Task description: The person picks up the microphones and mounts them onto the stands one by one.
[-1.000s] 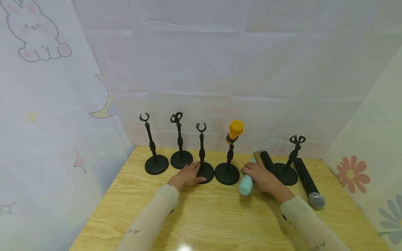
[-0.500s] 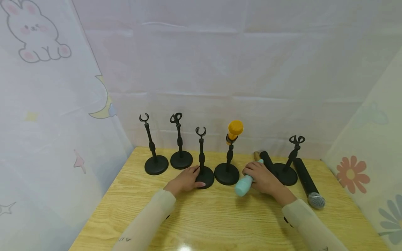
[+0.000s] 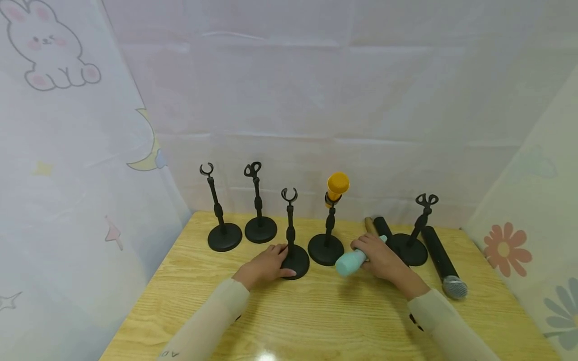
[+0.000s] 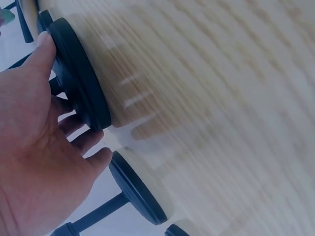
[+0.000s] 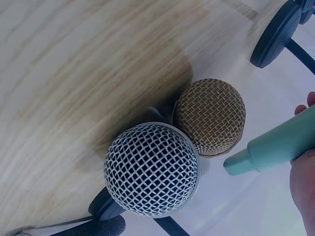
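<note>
My left hand [image 3: 264, 265] grips the round base of a black microphone stand [image 3: 299, 263] in the middle of the row. In the left wrist view, the thumb lies along the base edge and the fingers [image 4: 88, 140] reach around its other side. The stand's C-shaped clip is vacant. My right hand [image 3: 379, 258] holds a mint-green microphone [image 3: 349, 263] around its handle, head pointing left and toward me. Its tail end shows in the right wrist view, close to a brown mesh microphone head [image 5: 210, 117] and a silver mesh one [image 5: 151, 169].
A yellow microphone [image 3: 337, 186] sits in the stand [image 3: 326, 249] between my hands. Two vacant stands are at left, one [image 3: 225, 237] outermost. Another stand [image 3: 410, 249] is at right, beside a black microphone [image 3: 444, 263] lying down. A hanging sheet [image 3: 289, 100] backs the wooden table [image 3: 289, 321].
The stand under my left hand has slid toward me. In my right hand the mint-green microphone has risen and turned, its head swinging left and its tail end to the right.
</note>
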